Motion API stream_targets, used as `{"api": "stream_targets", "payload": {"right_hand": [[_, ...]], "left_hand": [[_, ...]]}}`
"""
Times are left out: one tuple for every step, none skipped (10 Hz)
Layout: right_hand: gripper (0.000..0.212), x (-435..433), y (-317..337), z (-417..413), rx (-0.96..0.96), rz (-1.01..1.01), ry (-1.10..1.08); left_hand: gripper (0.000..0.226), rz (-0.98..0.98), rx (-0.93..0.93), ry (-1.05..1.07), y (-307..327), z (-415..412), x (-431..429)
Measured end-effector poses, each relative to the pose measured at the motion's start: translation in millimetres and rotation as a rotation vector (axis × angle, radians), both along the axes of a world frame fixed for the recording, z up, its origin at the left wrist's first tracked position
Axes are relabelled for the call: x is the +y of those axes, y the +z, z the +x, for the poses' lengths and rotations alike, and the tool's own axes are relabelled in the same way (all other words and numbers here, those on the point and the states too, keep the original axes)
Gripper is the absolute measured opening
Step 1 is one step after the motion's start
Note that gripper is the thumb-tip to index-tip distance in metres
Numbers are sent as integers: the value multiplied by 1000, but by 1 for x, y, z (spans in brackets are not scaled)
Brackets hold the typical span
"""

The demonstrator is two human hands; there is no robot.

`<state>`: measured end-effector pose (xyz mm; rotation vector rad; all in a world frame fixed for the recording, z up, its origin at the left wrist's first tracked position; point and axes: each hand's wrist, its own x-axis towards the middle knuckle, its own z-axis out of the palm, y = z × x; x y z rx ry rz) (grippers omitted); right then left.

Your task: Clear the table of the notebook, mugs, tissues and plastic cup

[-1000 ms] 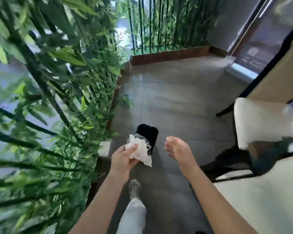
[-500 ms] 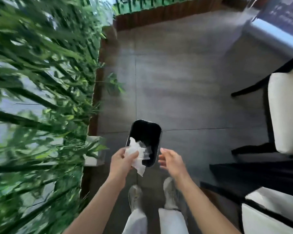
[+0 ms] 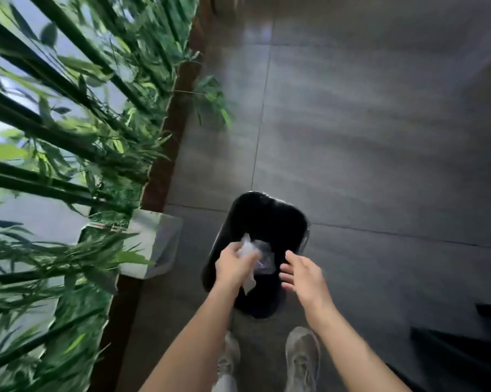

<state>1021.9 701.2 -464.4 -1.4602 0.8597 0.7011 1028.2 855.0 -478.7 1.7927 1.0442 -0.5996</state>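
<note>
Head view: the left hand (image 3: pixel 233 265) pinches one crumpled tissue (image 3: pixel 247 251) and one clear plastic cup (image 3: pixel 264 257), the cup's axis unclear. Below the grip gapes one black bin (image 3: pixel 292 222); the right hand (image 3: pixel 302 274) is spread, empty.

We find no readable text, label, brand, number or sign anywhere in this view. The black bin (image 3: pixel 267 222) on the floor bears no marking that we can make out, and motion blur softens the surfaces.
</note>
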Motion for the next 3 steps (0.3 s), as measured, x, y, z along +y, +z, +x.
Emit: {"api": "stream_targets", "payload": {"right_hand": [[16, -5, -7, 3, 10, 5, 5], [20, -11, 0, 4, -19, -2, 23], [24, -16, 22, 8, -64, -90, 86]], "left_hand": [[53, 37, 4, -18, -13, 3, 4], [43, 98, -22, -112, -6, -1, 7], [34, 183, -97, -225, 24, -2, 9]]}}
